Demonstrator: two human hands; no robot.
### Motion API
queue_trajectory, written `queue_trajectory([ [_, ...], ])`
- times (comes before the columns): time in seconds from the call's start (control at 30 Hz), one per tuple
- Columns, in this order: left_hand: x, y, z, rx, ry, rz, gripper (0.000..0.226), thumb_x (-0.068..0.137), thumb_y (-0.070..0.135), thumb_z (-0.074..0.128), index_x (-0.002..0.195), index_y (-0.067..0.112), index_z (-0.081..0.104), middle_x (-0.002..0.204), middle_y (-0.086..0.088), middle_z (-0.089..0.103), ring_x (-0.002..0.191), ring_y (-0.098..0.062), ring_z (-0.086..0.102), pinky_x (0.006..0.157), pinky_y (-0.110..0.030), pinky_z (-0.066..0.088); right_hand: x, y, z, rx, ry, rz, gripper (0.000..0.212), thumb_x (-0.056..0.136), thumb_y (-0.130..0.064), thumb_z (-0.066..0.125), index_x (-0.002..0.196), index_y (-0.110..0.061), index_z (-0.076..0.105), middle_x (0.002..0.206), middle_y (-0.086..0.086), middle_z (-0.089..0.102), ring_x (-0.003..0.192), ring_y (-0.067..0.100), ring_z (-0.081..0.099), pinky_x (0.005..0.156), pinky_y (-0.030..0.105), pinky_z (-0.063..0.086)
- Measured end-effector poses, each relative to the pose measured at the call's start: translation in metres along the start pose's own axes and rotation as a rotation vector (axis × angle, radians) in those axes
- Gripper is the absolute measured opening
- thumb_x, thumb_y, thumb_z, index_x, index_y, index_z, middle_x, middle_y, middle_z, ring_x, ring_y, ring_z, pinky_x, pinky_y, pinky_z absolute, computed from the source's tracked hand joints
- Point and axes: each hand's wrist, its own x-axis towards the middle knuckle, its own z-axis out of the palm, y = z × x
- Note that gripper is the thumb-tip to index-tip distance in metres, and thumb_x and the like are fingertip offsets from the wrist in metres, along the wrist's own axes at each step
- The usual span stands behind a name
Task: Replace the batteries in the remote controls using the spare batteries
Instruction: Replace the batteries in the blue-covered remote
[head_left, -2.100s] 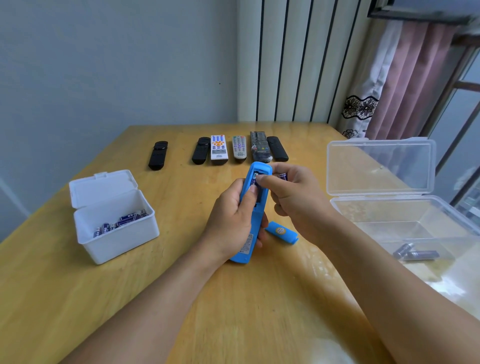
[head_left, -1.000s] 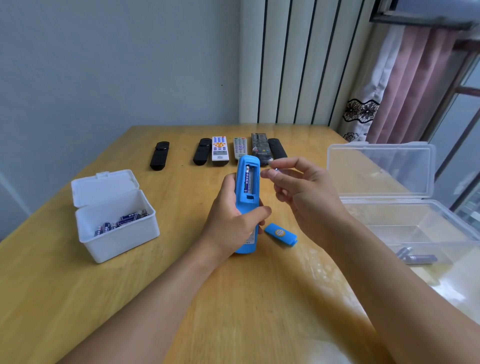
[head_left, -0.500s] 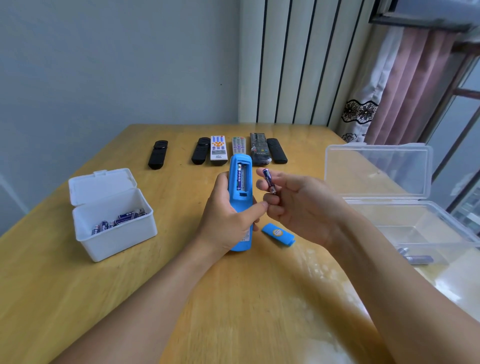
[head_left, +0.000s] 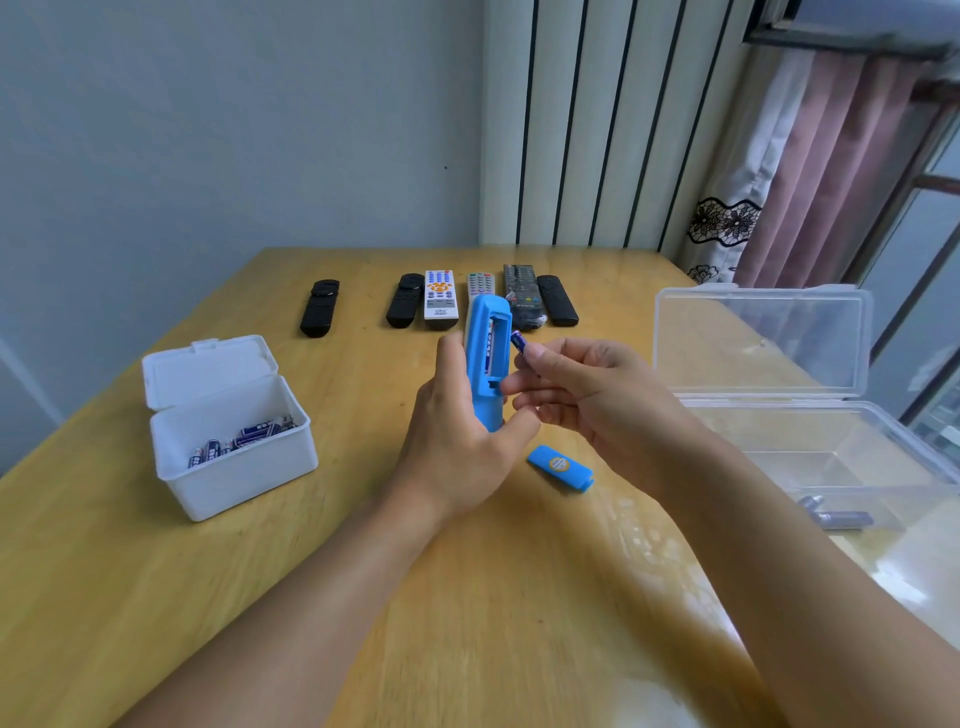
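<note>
The right hand (head_left: 582, 387) pinches a battery (head_left: 518, 341) just right of the blue remote (head_left: 485, 364), which the left hand (head_left: 457, 441) grips upright, open bay facing right with 1 cell already inside. The battery tilts, not yet parallel to the bay. The cover (head_left: 561, 466) lies on the table (head_left: 156, 597) just beside; nothing blocks insertion.

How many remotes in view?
7. Six lie in a row at the table's far side: black, black, white, grey, dark, black. The blue remote is in the left hand.
</note>
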Motion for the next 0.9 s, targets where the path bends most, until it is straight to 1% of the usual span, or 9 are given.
queue_trajectory([
  [0.1, 0.002, 0.000, 0.001, -0.054, 0.005, -0.049, 0.045, 0.077, 0.033, 0.072, 0.110, 0.023, 0.042, 0.090, -0.008, 0.064, 0.071, -0.030, 0.063, 0.058, -0.053, 0.054, -0.002, 0.000, 0.005, -0.159, 0.059, -0.099, 0.028, 0.100, -0.021, 0.060, 0.101, 0.007, 0.064, 0.081, 0.012, 0.077, 0.068, 0.016, 0.067, 0.072, 0.033, 0.051],
  [0.2, 0.002, 0.002, 0.000, -0.072, 0.009, -0.083, 0.049, 0.078, 0.046, 0.072, 0.110, 0.022, 0.044, 0.092, -0.004, 0.065, 0.074, -0.028, 0.066, 0.059, -0.053, 0.056, -0.005, -0.002, 0.009, -0.209, 0.086, -0.173, 0.027, 0.101, -0.020, 0.059, 0.099, 0.007, 0.062, 0.075, 0.013, 0.075, 0.062, 0.013, 0.063, 0.060, 0.026, 0.048],
  [0.27, 0.000, 0.002, 0.001, -0.059, -0.037, -0.044, 0.042, 0.088, 0.042, 0.070, 0.112, 0.021, 0.043, 0.088, 0.000, 0.066, 0.071, -0.023, 0.066, 0.059, -0.051, 0.056, -0.007, -0.003, 0.012, -0.290, 0.097, -0.165, 0.027, 0.100, -0.022, 0.061, 0.092, 0.004, 0.062, 0.068, 0.013, 0.071, 0.055, 0.012, 0.059, 0.054, 0.025, 0.046],
  [0.4, -0.001, 0.001, 0.003, -0.006, -0.112, 0.022, 0.032, 0.097, 0.035, 0.063, 0.116, 0.021, 0.042, 0.083, 0.005, 0.066, 0.067, -0.013, 0.064, 0.059, -0.040, 0.057, -0.008, -0.005, 0.009, -0.391, 0.088, -0.101, 0.025, 0.098, -0.022, 0.062, 0.080, -0.006, 0.061, 0.053, 0.000, 0.063, 0.047, 0.011, 0.057, 0.050, 0.026, 0.045],
  [0.47, -0.001, 0.001, 0.002, 0.015, -0.123, 0.031, 0.030, 0.098, 0.035, 0.062, 0.118, 0.022, 0.043, 0.082, 0.008, 0.065, 0.066, -0.012, 0.064, 0.057, -0.037, 0.056, -0.008, -0.007, 0.008, -0.390, 0.066, -0.082, 0.025, 0.098, -0.021, 0.062, 0.079, -0.007, 0.059, 0.055, 0.003, 0.064, 0.048, 0.014, 0.059, 0.050, 0.028, 0.044],
  [0.6, 0.000, 0.001, 0.001, -0.036, -0.168, 0.003, 0.020, 0.102, 0.030, 0.056, 0.117, 0.023, 0.046, 0.083, 0.003, 0.067, 0.068, -0.020, 0.066, 0.059, -0.045, 0.054, -0.009, -0.009, 0.003, -0.419, 0.014, -0.074, 0.026, 0.101, -0.021, 0.059, 0.079, -0.006, 0.056, 0.062, 0.014, 0.071, 0.051, 0.020, 0.063, 0.049, 0.027, 0.044],
  [0.7, 0.000, 0.002, 0.000, -0.045, -0.182, -0.013, 0.017, 0.103, 0.027, 0.054, 0.117, 0.022, 0.047, 0.083, -0.001, 0.067, 0.069, -0.023, 0.066, 0.058, -0.044, 0.055, -0.008, -0.008, 0.001, -0.423, 0.005, -0.075, 0.028, 0.100, -0.022, 0.061, 0.076, -0.007, 0.056, 0.061, 0.013, 0.071, 0.051, 0.020, 0.063, 0.047, 0.025, 0.044],
  [0.8, 0.000, 0.003, 0.001, -0.124, -0.184, -0.064, 0.014, 0.103, 0.028, 0.056, 0.114, 0.021, 0.050, 0.079, -0.002, 0.065, 0.063, -0.025, 0.064, 0.053, -0.043, 0.057, -0.005, -0.004, -0.003, -0.365, 0.062, -0.074, 0.028, 0.094, -0.024, 0.071, 0.074, -0.010, 0.056, 0.060, 0.010, 0.069, 0.049, 0.016, 0.059, 0.046, 0.025, 0.043],
  [0.9, -0.001, 0.007, 0.004, -0.303, -0.219, -0.186, 0.014, 0.103, 0.028, 0.054, 0.113, 0.018, 0.053, 0.079, -0.004, 0.062, 0.059, -0.022, 0.061, 0.052, -0.037, 0.055, -0.002, -0.002, -0.007, -0.212, 0.120, -0.027, 0.025, 0.085, -0.024, 0.080, 0.086, -0.012, 0.058, 0.065, 0.005, 0.066, 0.051, 0.015, 0.056, 0.048, 0.026, 0.043],
])
